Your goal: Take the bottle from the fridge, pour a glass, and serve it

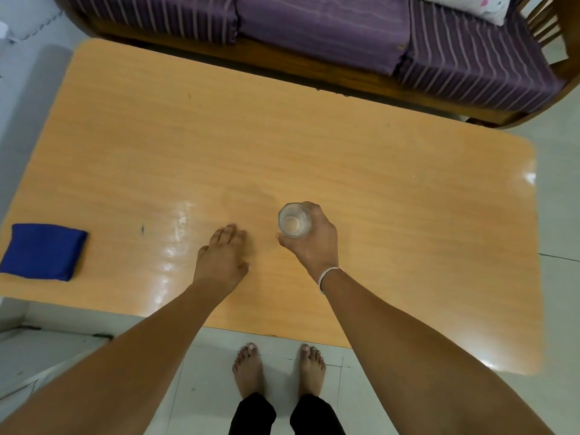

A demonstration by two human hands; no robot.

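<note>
A clear drinking glass (294, 220) with liquid in it is seen from above, over the middle of a low wooden table (392, 199). My right hand (314, 243) grips the glass around its side, fingers and thumb curled round it. I cannot tell whether the glass stands on the table or hangs just above it. My left hand (221, 259) is stretched over the table beside it, fingers straight and holding nothing. No bottle or fridge is in view.
A folded blue cloth (44, 251) lies at the table's left edge. A wooden sofa with purple striped cushions (329, 29) runs along the far side. My bare feet (276, 368) stand on the tiled floor at the near edge.
</note>
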